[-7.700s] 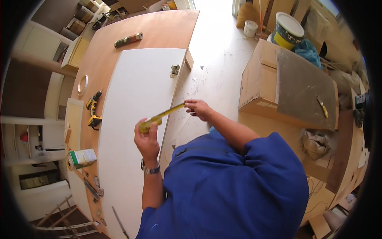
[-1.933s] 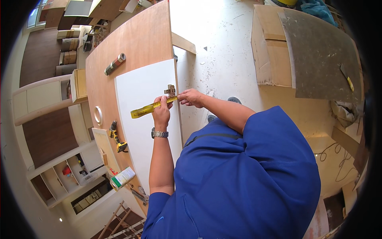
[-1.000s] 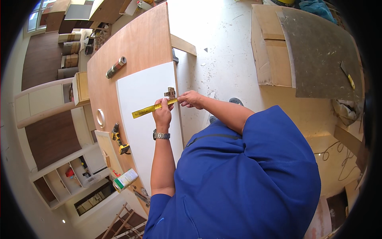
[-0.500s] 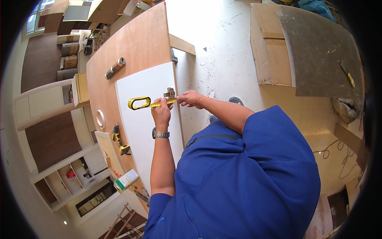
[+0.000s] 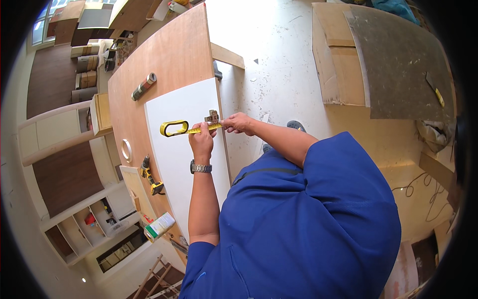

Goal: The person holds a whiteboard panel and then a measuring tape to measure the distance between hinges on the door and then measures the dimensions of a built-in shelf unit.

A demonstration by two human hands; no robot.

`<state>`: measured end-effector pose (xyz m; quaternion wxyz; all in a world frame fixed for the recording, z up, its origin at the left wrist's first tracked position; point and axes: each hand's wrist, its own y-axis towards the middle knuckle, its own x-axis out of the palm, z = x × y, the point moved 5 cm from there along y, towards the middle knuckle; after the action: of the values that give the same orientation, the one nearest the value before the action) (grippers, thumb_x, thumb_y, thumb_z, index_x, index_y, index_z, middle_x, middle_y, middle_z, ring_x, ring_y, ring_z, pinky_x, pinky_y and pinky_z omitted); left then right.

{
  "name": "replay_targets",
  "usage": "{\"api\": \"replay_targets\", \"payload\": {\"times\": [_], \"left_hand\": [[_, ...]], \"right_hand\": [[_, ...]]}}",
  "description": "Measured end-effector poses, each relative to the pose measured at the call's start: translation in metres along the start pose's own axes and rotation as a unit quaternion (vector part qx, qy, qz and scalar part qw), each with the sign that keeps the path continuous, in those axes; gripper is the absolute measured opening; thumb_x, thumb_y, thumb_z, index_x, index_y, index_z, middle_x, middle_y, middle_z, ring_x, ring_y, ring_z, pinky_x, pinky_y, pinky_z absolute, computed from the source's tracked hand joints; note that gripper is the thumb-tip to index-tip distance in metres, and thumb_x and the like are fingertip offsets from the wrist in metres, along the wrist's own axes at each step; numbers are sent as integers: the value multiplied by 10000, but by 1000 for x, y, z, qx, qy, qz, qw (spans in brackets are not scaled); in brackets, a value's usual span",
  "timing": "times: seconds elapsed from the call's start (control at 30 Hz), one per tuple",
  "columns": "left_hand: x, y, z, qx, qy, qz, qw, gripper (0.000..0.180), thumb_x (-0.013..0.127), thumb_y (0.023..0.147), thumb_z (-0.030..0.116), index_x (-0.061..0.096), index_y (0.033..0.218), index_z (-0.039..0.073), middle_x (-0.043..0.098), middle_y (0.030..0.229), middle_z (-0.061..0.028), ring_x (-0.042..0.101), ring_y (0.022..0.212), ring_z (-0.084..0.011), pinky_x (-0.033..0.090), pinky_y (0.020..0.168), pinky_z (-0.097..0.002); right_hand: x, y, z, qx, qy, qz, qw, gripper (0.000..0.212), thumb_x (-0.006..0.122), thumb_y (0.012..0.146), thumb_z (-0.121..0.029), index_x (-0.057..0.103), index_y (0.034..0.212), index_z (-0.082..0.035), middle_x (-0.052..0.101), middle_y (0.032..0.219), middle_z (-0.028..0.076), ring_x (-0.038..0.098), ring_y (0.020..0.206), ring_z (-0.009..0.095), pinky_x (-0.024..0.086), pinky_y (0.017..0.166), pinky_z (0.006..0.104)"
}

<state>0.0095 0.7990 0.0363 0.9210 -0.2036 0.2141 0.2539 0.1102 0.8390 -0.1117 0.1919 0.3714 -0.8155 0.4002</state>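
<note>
A yellow tape measure blade (image 5: pixel 216 126) lies across the edge of a white panel (image 5: pixel 172 104), its other end bent into a loop. My left hand (image 5: pixel 201 139), with a metal watch on its wrist, is closed on the tape between the loop and the panel's edge. At that edge my right hand (image 5: pixel 240 123) has its fingers pinched at the tape's end. Just beyond the tape, between the two hands, sits a small brownish metal fitting (image 5: pixel 212 116) resembling a hinge; its details are too small to make out.
Under the panel is a wooden worktable (image 5: pixel 174 50). On it lie a dark cylindrical can (image 5: pixel 144 86), a tape roll (image 5: pixel 126 150), a yellow-black cordless drill (image 5: pixel 151 175) and a rectangular tin (image 5: pixel 160 226). Right of the floor, a cardboard box (image 5: pixel 343 74) stands beneath a dark sheet (image 5: pixel 398 70) carrying a utility knife (image 5: pixel 435 90).
Both hands and the tape stay in place. Only the view of the surroundings has shifted very slightly.
</note>
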Motion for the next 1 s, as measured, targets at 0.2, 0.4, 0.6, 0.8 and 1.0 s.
{"api": "replay_targets", "payload": {"times": [0.2, 0.4, 0.6, 0.8, 1.0], "left_hand": [[0, 0, 0, -7, 1, 3, 1000, 261, 484, 974, 172, 567, 945, -74, 662, 837, -142, 673, 676, -179, 579, 605, -273], [3, -2, 2, 4, 9, 11, 1000, 270, 480, 978, 173, 561, 947, -82, 659, 838, -147, 674, 686, -184, 582, 602, -273], [3, -2, 0, 18, 6, 14, 1000, 275, 479, 979, 174, 560, 943, -85, 656, 844, -153, 673, 697, -188, 585, 603, -276], [3, -2, -1, 22, 9, 19, 1000, 276, 477, 980, 176, 560, 947, -85, 659, 846, -155, 675, 702, -189, 587, 608, -278], [3, -3, 0, 25, 15, 21, 999, 282, 482, 980, 187, 559, 955, -83, 661, 849, -157, 676, 704, -187, 585, 611, -276]], "right_hand": [[0, 1, 1, -2, -4, 0, 1000, 269, 701, 847, -351, 653, 868, -87, 629, 790, -16, 555, 639, 47, 404, 516, 184], [0, 1, 0, -10, 3, 2, 1000, 257, 701, 847, -342, 643, 824, -92, 625, 763, -17, 547, 615, 45, 395, 512, 187], [1, -2, -3, -16, 3, 10, 1000, 248, 697, 851, -328, 633, 795, -95, 614, 742, -20, 537, 602, 44, 374, 504, 189], [1, -2, -2, -17, -1, 10, 1000, 254, 695, 850, -340, 650, 833, -91, 625, 770, -15, 540, 625, 50, 383, 527, 199], [2, -2, -2, -20, 3, 1, 1000, 295, 694, 848, -374, 664, 879, -83, 629, 793, -9, 546, 657, 64, 391, 544, 208]]}}
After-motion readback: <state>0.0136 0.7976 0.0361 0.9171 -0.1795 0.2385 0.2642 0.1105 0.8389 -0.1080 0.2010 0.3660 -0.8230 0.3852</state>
